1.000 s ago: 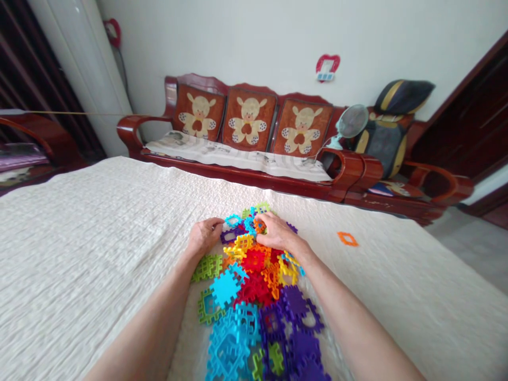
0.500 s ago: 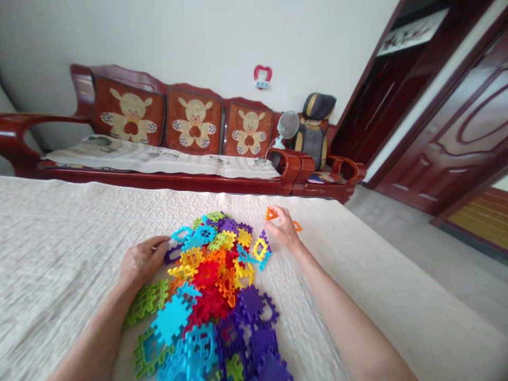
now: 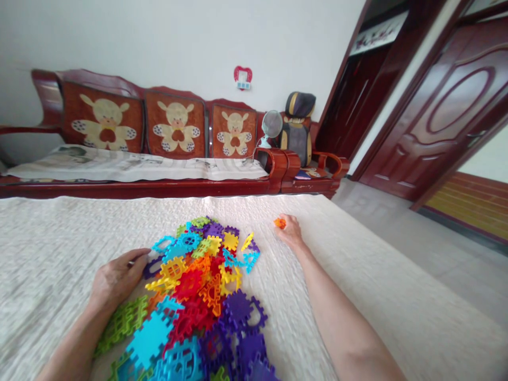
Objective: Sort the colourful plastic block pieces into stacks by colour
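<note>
Interlocking plastic building pieces (image 3: 190, 286) in several colours lie heaped on the pale cloth. To the right of the heap, my right hand (image 3: 291, 233) pinches an orange toothed building piece (image 3: 280, 223) between thumb and fingers, low over the cloth. Whether that is one piece or two together, I cannot tell. At the heap's left edge rests my left hand (image 3: 119, 278), fingers stretched forward beside a purple piece (image 3: 153, 268) and a light blue frame piece (image 3: 163, 244). Nothing shows in its grasp. A yellow piece (image 3: 247, 242) stands tilted near purple and light blue pieces at the heap's right edge.
The textured cloth (image 3: 357, 286) covers the table, whose far edge faces a dark red wooden sofa (image 3: 238, 188) with bear-patterned cushions. A small fan (image 3: 272, 124) and an armchair (image 3: 329, 165) stand to its right. A panelled door (image 3: 444, 127) is farther right.
The view has swung right, so the heap sits farther left. My right hand has moved right of the heap with the orange piece. A second orange piece beside it no longer shows separately.
</note>
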Demonstrator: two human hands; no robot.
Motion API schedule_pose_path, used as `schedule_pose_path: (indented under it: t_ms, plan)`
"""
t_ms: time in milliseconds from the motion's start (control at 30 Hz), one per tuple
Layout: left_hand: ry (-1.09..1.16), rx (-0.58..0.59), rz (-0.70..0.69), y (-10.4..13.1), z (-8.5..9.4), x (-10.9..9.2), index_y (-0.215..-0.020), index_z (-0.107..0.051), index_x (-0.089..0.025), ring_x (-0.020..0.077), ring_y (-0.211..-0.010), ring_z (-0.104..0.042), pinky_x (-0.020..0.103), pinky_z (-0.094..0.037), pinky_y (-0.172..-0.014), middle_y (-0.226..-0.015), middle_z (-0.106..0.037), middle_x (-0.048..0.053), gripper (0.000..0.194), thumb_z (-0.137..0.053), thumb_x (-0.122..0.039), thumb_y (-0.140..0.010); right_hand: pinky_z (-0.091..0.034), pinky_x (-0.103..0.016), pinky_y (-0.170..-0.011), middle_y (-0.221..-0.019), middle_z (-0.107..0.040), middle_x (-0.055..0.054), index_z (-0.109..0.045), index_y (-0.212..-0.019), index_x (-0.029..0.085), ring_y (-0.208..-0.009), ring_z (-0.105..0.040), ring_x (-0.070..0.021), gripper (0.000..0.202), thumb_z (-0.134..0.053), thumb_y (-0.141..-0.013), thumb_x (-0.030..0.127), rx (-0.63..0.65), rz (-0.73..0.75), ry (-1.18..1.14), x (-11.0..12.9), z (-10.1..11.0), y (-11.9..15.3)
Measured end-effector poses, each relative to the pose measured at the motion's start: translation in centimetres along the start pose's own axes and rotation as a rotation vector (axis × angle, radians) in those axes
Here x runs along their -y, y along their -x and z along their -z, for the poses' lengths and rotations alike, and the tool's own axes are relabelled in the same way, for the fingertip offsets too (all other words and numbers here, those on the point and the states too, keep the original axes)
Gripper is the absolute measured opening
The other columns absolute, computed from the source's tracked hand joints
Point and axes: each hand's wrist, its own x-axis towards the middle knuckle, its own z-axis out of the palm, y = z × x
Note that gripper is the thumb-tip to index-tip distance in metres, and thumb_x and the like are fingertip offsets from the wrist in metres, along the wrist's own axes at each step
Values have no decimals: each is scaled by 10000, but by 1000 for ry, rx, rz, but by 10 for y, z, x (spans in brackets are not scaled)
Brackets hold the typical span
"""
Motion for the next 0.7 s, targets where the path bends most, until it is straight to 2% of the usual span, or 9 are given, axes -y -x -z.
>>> schedule_pose_path:
  t_ms: [100,233,500,600,667,700]
  plan:
    - [4,-14,4,2,2,-4,-1028,-717,-274,242,-838,-681,345,-503,-766,-853,-740,35,387,-460,-471,-816,-362,-325,-1032,-1252,-556,-99,-538,-1245,182,-1183,-495,-236,564,-594,-696,296,41,31,45,0,1,-1]
    - [10,-13,6,3,4,-5,-1009,-721,-284,247,-843,-682,342,-506,-753,-825,-741,28,376,-463,-472,-811,-390,-311,-981,-1171,-614,-84,-578,-1200,198,-1115,-544,-226,485,-579,-730,315,115,12,106,1,4,-1]
    - [-4,-15,-6,2,2,-5,-1043,-717,-265,238,-842,-684,326,-495,-756,-843,-743,38,397,-460,-466,-817,-425,-332,-936,-1110,-617,-101,-607,-1174,189,-1028,-584,-236,476,-586,-730,358,84,-16,86,0,6,0]
    - [17,-10,-19,6,4,-8,-1047,-716,-243,215,-823,-686,295,-496,-750,-851,-744,38,403,-454,-448,-818,-419,-353,-963,-1137,-610,-100,-601,-1162,187,-1065,-568,-243,467,-568,-713,309,-46,93,-47,5,9,3]
    - [24,-7,-31,7,5,-11,-1042,-717,-238,206,-825,-687,283,-498,-757,-864,-746,34,399,-451,-435,-818,-415,-364,-980,-1178,-595,-111,-588,-1170,174,-1098,-555,-247,498,-559,-683,269,-75,271,-151,13,10,7]
    - [27,-12,-33,8,5,-12,-1039,-717,-240,201,-829,-687,279,-499,-763,-879,-748,30,395,-452,-430,-817,-410,-372,-989,-1190,-593,-114,-587,-1169,170,-1109,-552,-249,510,-557,-666,254,-49,369,-186,19,9,10]
